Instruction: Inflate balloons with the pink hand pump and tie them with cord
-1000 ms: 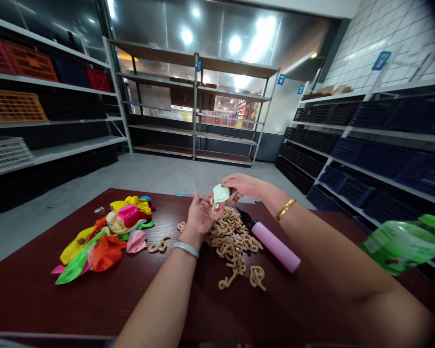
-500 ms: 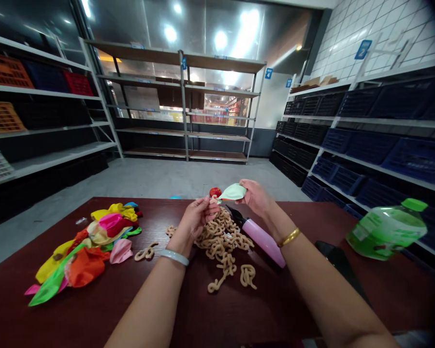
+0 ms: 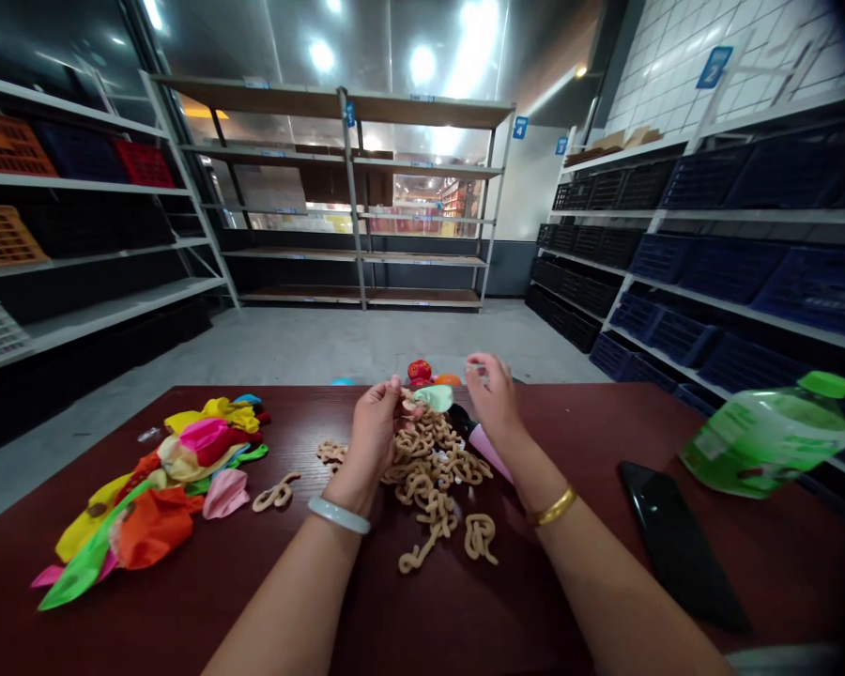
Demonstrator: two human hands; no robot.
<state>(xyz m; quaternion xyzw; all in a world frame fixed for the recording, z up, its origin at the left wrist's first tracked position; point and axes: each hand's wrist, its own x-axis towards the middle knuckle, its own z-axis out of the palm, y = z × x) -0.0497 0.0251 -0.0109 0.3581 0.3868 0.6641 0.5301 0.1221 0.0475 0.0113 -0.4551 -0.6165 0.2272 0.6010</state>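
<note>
A small pale green balloon point(image 3: 435, 399) sits above a heap of tan, looped rubber bands point(image 3: 433, 469). My left hand point(image 3: 376, 427) is closed, its fingertips pinched at the balloon's neck end; a pale tan strand shows there. To the balloon's right, my right hand point(image 3: 493, 399) is raised with fingers apart and holds nothing. Under and beside it lies a pink-purple hand pump point(image 3: 489, 453) with a black nozzle, partly covered by my wrist.
Limp coloured balloons point(image 3: 159, 526) are piled at the table's left. On the right are a black phone point(image 3: 680, 545) and a green-capped bottle point(image 3: 767, 441). Red balloons point(image 3: 419, 371) and an orange balloon point(image 3: 447, 379) show beyond the far edge. Shelving with crates point(image 3: 711, 268) flanks the room.
My right hand has let go of the green balloon and moved slightly right. The balloon has dropped lower and left, its neck end still at my left fingers. The view has shifted slightly.
</note>
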